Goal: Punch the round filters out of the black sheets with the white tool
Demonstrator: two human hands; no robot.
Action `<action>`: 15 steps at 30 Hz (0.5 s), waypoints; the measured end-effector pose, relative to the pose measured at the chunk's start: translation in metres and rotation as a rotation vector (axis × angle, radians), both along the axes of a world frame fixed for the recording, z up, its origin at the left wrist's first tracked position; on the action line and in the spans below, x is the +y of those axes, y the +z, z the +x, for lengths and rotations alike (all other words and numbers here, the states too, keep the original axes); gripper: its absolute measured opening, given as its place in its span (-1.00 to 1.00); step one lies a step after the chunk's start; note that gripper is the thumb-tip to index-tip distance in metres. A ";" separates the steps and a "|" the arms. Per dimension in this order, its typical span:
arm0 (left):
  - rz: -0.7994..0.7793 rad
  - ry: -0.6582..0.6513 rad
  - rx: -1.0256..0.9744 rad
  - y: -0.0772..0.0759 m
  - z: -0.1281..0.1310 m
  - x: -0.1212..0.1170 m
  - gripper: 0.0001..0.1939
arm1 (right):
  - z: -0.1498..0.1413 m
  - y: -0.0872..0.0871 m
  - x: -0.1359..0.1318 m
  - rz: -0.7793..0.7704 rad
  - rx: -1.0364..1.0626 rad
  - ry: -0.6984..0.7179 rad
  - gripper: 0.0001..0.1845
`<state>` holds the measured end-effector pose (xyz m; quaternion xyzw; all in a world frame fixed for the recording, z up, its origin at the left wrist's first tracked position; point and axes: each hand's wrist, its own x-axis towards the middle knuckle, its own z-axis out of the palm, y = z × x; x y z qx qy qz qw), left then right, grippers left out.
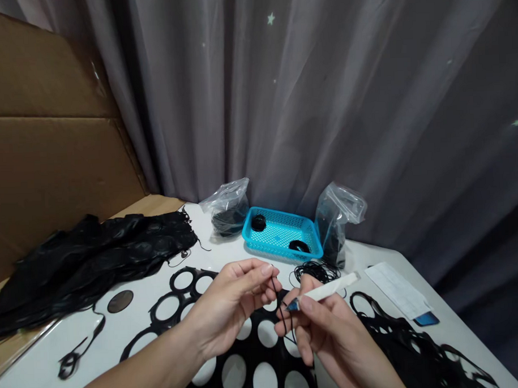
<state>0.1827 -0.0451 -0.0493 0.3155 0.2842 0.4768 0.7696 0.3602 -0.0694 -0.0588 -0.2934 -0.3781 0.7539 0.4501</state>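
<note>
My left hand point(227, 308) is closed in a pinch on a thin black rubber ring point(275, 285), holding it above the table. Close beside it, my right hand point(332, 330) grips a white pen-like tool with a dark blue tip point(332, 287). That tip points left toward the ring, and thin black strands hang around the right fingers. Whether the strands all belong to one ring I cannot tell. Under both hands lies a black sheet full of round holes point(248, 364). A pile of thin black rings point(316, 271) is just behind my right hand.
A blue basket point(282, 252) holds black rings, between two clear bags point(228, 212) point(338, 214) with black contents. At left are black sheets point(95, 250), a dark disc point(120, 301) and a cardboard box point(49, 156). At right lie black scraps point(417, 347) and white paper point(396, 291).
</note>
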 end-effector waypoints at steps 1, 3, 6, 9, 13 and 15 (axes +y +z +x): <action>0.002 -0.001 0.000 0.000 0.000 0.000 -0.76 | 0.000 0.000 0.000 0.003 0.002 0.003 -0.71; 0.002 -0.006 -0.001 -0.001 0.000 0.001 -0.76 | 0.000 0.000 0.000 0.010 0.001 0.010 -0.71; 0.002 -0.011 -0.002 -0.002 0.000 0.001 -0.76 | 0.001 0.000 0.000 0.013 -0.003 0.010 -0.71; 0.005 -0.012 0.000 -0.002 0.000 0.001 -0.76 | 0.001 -0.001 0.000 0.012 -0.007 0.004 -0.71; 0.008 -0.012 -0.004 -0.002 0.000 0.001 -0.76 | 0.001 -0.001 -0.001 0.006 -0.017 0.007 -0.70; 0.017 -0.008 0.003 -0.003 0.001 0.001 -0.77 | 0.001 -0.002 -0.001 0.008 -0.032 0.000 -0.69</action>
